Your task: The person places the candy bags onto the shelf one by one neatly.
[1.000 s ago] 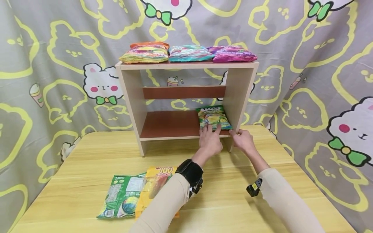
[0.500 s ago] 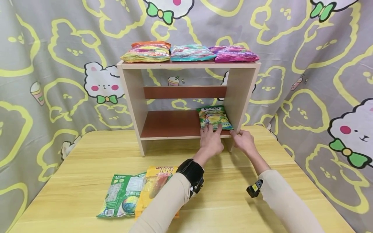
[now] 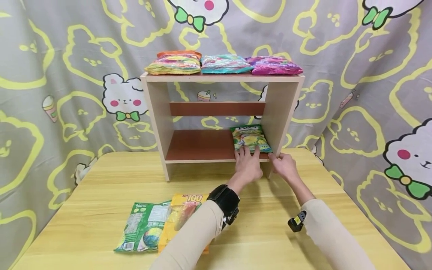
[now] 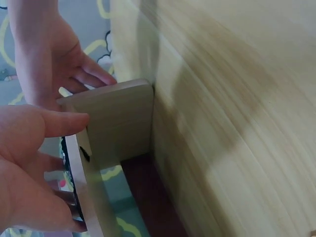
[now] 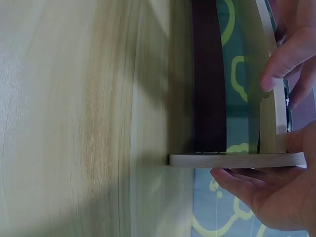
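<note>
Printed curtain hangs behind worktop's far edge & down both sides, prob. just backdrop. On worktop, shelf unit stands upright nr far edge, about midway btwn far corners, open front facing you, prob. for easy reach. Lower shelf has the shelved green pkt at its front R corner, R side close by R panel, label twd you, prob. so it reads from the front. Loose yellow pkt overlaps loose green pkt, both twd worktop's near L corner, yellow partly under your L sleeve; likely parked clear of R arm's path. Top board, L corner to R corner: yellow-orange pkt (poss. two, can't tell), teal pkt, purple pkt, lined along front edge, prob. to keep each visible. Your L hand: fingers spread, nearly straight, tips on shelved pkt's lower edge, thumb below shelf lip; nothing clutched, looks like squaring it up. Your R hand pinches R panel, thumb inside, fingers on outer face, prob. bracing unit; thumb touching pkt? Can't tell.
</note>
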Tool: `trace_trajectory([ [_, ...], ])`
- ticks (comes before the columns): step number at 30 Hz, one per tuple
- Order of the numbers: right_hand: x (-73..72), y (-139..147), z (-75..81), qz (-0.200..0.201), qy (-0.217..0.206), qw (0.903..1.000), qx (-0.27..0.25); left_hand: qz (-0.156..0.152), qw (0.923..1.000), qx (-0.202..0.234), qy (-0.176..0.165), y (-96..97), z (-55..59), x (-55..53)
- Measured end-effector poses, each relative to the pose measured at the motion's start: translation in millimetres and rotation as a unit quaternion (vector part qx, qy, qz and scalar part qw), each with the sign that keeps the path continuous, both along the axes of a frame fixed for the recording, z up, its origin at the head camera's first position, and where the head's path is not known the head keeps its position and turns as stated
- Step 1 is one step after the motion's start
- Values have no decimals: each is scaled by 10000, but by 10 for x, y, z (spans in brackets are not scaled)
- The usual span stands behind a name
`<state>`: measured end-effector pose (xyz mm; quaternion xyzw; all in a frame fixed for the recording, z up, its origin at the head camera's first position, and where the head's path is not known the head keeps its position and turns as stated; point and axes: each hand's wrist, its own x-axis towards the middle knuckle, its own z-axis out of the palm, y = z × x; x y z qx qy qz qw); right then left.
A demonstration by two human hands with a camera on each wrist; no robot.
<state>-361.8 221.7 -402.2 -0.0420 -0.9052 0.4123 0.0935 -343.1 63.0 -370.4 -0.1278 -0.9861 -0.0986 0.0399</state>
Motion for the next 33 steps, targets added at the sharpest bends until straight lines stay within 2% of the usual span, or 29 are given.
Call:
trace_trajectory([
  [8, 14, 41, 7, 2, -43, 10000, -3, -36, 9995, 132, -291, 27, 36, -94],
  [15, -6, 19, -23, 69, -149, 9998, -108, 21, 9996, 267, -84, -59, 92, -72],
  [20, 13, 24, -31, 56, -224, 9996, -140, -57, 9990, 415, 136, -143, 189, -39],
  [26, 9, 8, -17, 89, -276, 9995, -138, -168, 9988, 412, 192, -370, 463, 5],
  [33, 9, 12, -1, 60, -263, 9996, -89, -509, 9963, 617, -320, -678, 857, 49],
])
